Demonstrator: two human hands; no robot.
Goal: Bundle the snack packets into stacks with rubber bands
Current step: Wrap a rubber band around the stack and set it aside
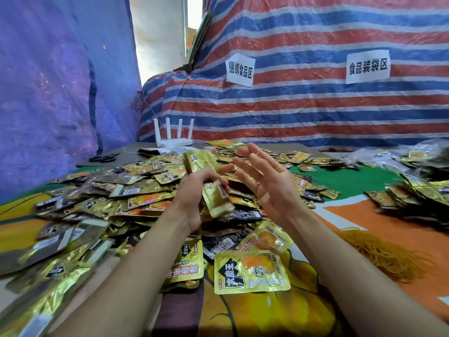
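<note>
Nearest me, one gold packet [252,273] lay flat on the printed cloth [267,312], with bare cloth along its near and right edges. To my right a heap of rubber bands [388,256] sat on the orange part, apart from the packets, with open cloth between it and my forearm.

Above the big pile [109,190], my left hand [196,190] gripped a stack of packets [209,181], tilted, its far end leaning left. My right hand [264,181] was just beside it, fingers straight and spread, palm toward the stack, holding nothing.

Beyond, a patch of green cloth separated the big pile from a second pile [418,190] on the right. At the table's far edge lay scissors [103,158] and a white router [173,139], close under the striped tarp [315,105].
</note>
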